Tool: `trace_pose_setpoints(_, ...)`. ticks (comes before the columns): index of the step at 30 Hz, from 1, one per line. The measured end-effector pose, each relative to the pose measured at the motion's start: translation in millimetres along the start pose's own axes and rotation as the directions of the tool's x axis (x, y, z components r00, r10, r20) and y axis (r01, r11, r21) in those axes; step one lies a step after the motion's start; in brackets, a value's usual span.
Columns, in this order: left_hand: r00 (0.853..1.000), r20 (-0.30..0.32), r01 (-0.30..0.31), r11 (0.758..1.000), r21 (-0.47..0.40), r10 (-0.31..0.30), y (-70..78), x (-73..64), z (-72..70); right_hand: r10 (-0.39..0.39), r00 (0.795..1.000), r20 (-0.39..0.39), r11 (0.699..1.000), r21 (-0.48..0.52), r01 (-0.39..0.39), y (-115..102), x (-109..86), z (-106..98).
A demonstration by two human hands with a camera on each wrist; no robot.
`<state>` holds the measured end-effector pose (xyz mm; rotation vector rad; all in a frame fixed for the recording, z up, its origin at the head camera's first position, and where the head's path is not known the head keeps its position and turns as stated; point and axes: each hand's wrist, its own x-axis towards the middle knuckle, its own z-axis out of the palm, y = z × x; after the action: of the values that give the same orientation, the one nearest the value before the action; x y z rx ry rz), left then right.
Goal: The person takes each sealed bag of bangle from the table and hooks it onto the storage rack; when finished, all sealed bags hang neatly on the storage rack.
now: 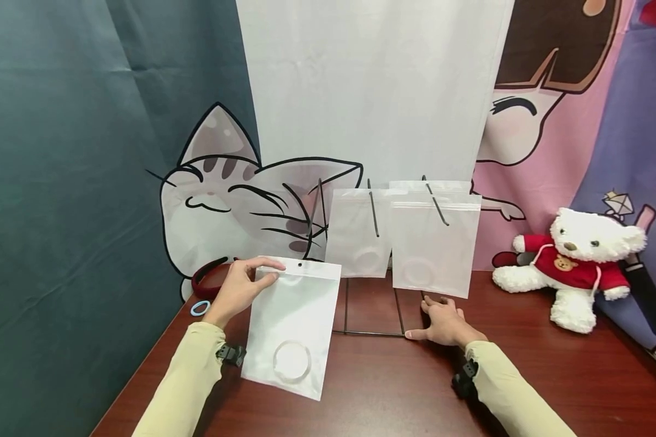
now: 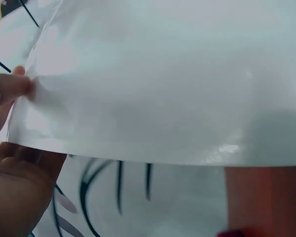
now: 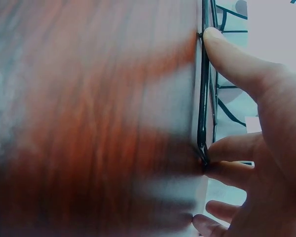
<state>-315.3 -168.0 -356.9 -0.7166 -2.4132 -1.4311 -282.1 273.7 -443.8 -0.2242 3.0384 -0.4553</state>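
My left hand (image 1: 240, 288) pinches the upper left corner of a translucent white zip bag (image 1: 287, 315), held in front of the wire rack. A small hole is at the bag's top strip, and a pale ring (image 1: 291, 362) shows through near its bottom. The bag (image 2: 163, 94) fills most of the left wrist view. At the right front corner of the black wire rack (image 1: 372, 334), my right hand (image 1: 445, 321) is spread, its thumb and fingertips touching the base wire (image 3: 203, 98). Two similar bags, a left one (image 1: 355, 237) and a right one (image 1: 434, 255), hang from rack hooks.
Left of the rack a bare hook (image 1: 319, 203) sticks out. A light blue ring (image 1: 199, 308) and a dark red band (image 1: 205, 282) are by the table's left edge. A white teddy bear (image 1: 576, 261) in a red top sits at the right on the brown table (image 1: 382, 388).
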Motion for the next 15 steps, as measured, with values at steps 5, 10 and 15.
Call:
trace_pose_setpoints(5,0.993,-0.075,-0.097,0.992,-0.081,0.091,21.6,3.0,7.9,0.006,1.000,0.000,1.000,0.010,-0.006,0.4,-0.7,-0.8)
trace_pose_setpoints(10,0.976,-0.131,-0.189,0.975,-0.120,0.173,39.9,4.7,14.3,0.005,1.000,0.001,1.000,0.016,-0.005,0.8,-0.7,-0.6)
trace_pose_setpoints(15,0.950,-0.175,-0.278,0.956,-0.091,0.259,53.4,4.3,15.1,-0.002,1.000,0.004,1.000,0.013,0.002,1.3,-0.4,0.2)
